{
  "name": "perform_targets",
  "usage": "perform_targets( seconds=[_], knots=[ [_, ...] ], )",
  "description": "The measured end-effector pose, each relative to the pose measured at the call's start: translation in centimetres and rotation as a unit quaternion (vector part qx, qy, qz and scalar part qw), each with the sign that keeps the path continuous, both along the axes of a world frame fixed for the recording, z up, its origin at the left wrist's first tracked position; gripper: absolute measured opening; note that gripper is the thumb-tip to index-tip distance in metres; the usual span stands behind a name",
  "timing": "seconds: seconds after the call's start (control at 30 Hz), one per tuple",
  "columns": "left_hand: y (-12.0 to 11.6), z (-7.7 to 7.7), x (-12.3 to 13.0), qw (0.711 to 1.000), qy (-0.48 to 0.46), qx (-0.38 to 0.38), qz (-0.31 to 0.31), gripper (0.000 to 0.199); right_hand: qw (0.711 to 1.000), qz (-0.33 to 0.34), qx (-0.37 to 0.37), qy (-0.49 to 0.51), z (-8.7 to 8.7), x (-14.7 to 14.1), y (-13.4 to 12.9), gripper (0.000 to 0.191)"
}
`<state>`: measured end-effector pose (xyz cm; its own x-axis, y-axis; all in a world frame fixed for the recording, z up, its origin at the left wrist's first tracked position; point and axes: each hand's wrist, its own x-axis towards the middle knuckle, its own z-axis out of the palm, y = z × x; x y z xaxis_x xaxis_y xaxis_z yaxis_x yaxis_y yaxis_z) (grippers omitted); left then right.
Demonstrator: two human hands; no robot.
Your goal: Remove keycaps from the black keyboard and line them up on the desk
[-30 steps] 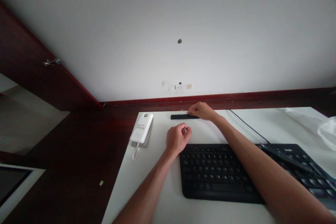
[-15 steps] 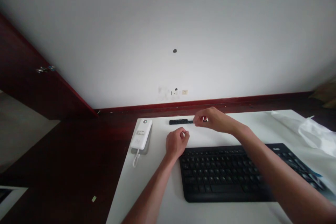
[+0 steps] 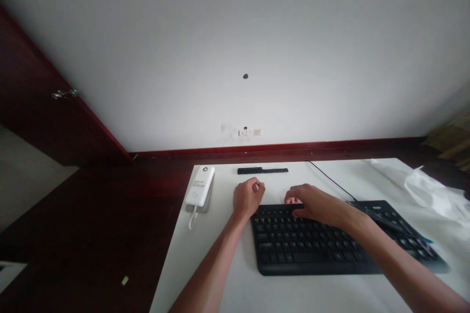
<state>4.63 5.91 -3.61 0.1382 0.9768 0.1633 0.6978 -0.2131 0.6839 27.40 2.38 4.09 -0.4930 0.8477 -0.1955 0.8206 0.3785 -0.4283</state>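
A black keyboard (image 3: 316, 258) lies on the white table, and some of it is hidden under my right forearm. My left hand (image 3: 247, 196) rests by its upper left corner with the fingers curled in; whether anything is in them is hidden. Over the keyboard's back edge reaches my right hand (image 3: 312, 203), thumb and fingers apart, with nothing visible in it. Behind both hands lies a narrow black strip (image 3: 262, 170), its left part thicker and looking like a row of small keys.
A white power bank (image 3: 200, 187) with a short looped cable is at the table's left. A thin black cord (image 3: 332, 180) runs from the back edge to the keyboard. Crumpled white plastic (image 3: 428, 188) lies at the right. A dark slim thing (image 3: 385, 222) rests across the keyboard's right part.
My right hand has left the right end of the black strip, moved toward me over the keyboard, and opened. The strip's right part now shows. My left hand has stayed in place.
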Motion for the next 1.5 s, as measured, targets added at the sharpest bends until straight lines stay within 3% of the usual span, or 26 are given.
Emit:
perform_targets(
  seconds=[0.37, 0.5, 0.63, 0.7, 0.77, 0.9, 1.0, 1.1, 1.5],
  knots=[
    [-0.1, 0.3, 0.0, 1.000, -0.011, -0.003, 0.008, 0.025, 1.000, 0.018, 0.013, 0.010, 0.7, -0.3, -0.6, 0.022],
    [-0.1, 0.2, 0.0, 1.000, -0.011, -0.008, 0.006, 0.024, 0.997, 0.014, 0.048, 0.054, 1.7, 0.1, 2.0, 0.022],
    [0.0, 0.0, 0.0, 1.000, -0.015, -0.001, 0.003, 0.023, 0.994, 0.021, 0.061, 0.092, 2.1, 0.0, 7.3, 0.021],
    [0.0, 0.0, 0.0, 1.000, -0.015, -0.001, 0.002, 0.024, 0.991, 0.015, 0.065, 0.115, 1.5, -0.3, 10.4, 0.022],
    [0.0, -0.1, 0.0, 1.000, -0.015, 0.000, -0.001, 0.025, 0.988, -0.031, 0.067, 0.137, 0.4, -0.7, 13.2, 0.023],
    [0.0, -0.2, 0.0, 1.000, -0.015, 0.002, 0.002, 0.027, 0.981, -0.097, 0.086, 0.142, -3.1, -1.0, 16.4, 0.022],
    [0.0, -0.2, 0.0, 1.000, -0.011, 0.001, 0.003, 0.028, 0.981, -0.086, 0.069, 0.160, -5.5, -0.8, 16.8, 0.022],
    [0.0, -0.2, 0.1, 1.000, -0.011, 0.002, 0.001, 0.028, 0.983, -0.083, 0.050, 0.153, -6.7, -0.3, 16.5, 0.023],
    [-0.1, 0.2, 0.1, 1.000, 0.002, -0.002, -0.003, 0.027, 0.984, -0.084, 0.038, 0.154, -6.7, -0.1, 16.4, 0.028]
  ],
)
